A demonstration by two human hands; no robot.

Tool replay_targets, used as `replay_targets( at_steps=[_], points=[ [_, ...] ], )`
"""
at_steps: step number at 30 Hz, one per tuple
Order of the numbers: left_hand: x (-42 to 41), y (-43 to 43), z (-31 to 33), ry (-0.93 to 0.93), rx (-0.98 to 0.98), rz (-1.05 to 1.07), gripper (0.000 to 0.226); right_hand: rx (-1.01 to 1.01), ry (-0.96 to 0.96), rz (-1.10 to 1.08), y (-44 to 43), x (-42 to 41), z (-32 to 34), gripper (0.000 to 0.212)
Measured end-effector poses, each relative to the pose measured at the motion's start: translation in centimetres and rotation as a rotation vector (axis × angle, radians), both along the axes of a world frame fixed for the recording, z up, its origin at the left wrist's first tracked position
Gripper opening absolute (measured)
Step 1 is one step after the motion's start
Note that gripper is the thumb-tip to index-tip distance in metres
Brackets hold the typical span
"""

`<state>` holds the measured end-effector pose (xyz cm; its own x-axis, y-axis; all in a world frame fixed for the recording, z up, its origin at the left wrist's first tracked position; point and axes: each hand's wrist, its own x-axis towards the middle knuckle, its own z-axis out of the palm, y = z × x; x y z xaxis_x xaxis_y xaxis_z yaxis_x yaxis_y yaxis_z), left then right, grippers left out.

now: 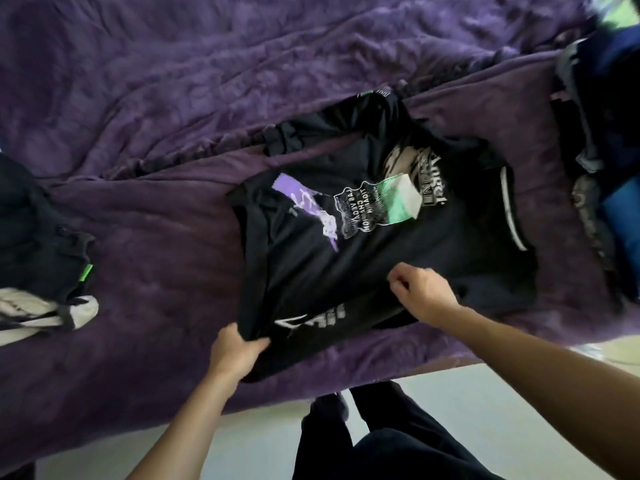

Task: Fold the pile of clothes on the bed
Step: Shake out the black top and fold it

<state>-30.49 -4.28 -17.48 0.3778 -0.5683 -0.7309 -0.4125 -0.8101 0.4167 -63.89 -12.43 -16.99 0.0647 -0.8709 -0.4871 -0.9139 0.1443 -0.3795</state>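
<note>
A black T-shirt (398, 258) with purple, white and green prints lies spread on the purple bedspread (156, 237), in the middle of the head view. My left hand (233, 351) grips its near left edge, thumb on top of the fabric. My right hand (424, 292) has curled fingers on the shirt's near right part and pinches the cloth. A dark garment with a green tab and a white piece (45, 258) lies at the left. A heap of dark and blue clothes (602, 140) sits at the right.
The bed's near edge runs diagonally across the bottom, with pale floor (485, 410) below it. My dark-trousered legs (381, 441) stand against the bed. The far half of the bedspread is rumpled purple cover.
</note>
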Motion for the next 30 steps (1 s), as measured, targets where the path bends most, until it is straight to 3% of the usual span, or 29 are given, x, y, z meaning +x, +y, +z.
replay_targets(
  at_steps=[4,8,11,14,16,18,21,24,28,30],
  points=[
    [3.5,1.7,-1.0,-0.325,0.004,-0.016,0.038,-0.114,0.089,-0.006,5.7,-1.5,-0.8,0.015],
    [5.0,1.8,-1.0,-0.45,-0.049,-0.155,0.045,-0.021,0.209,0.066,11.5,-3.4,-2.7,0.014],
    [1.6,3.5,-0.8,-0.436,-0.32,-0.395,0.033,-0.084,0.296,0.097,13.9,-4.2,-4.3,0.054],
    [-3.4,5.9,-2.0,-0.341,-0.444,-0.651,0.025,-0.024,0.368,-0.079,12.5,-5.9,-5.9,0.09],
    [-6.6,6.9,-3.4,-0.28,-0.452,-0.792,0.022,0.018,0.44,-0.105,10.9,-7.4,-7.1,0.084],
    [-9.2,7.0,-5.1,-0.291,-0.403,-0.874,0.031,-0.003,0.47,-0.063,9.2,-9.1,-7.8,0.056],
    [-10.3,5.2,-7.8,-0.441,-0.317,-0.94,0.056,-0.196,0.385,-0.076,6.2,-12.1,-7.6,0.027],
    [-9.3,1.2,-9.2,-0.586,-0.344,-0.911,0.044,-0.327,0.387,-0.151,1.5,-15.2,-6.5,0.025],
    [-8.9,-3.2,-9.0,-0.614,-0.378,-0.702,0.024,-0.45,0.423,-0.166,-2.2,-16.7,-4.8,0.029],
    [-9.6,-4.2,-8.0,-0.626,-0.377,-0.572,0.023,-0.573,0.251,-0.007,-1.3,-14.7,-3.8,0.025]
  ],
)
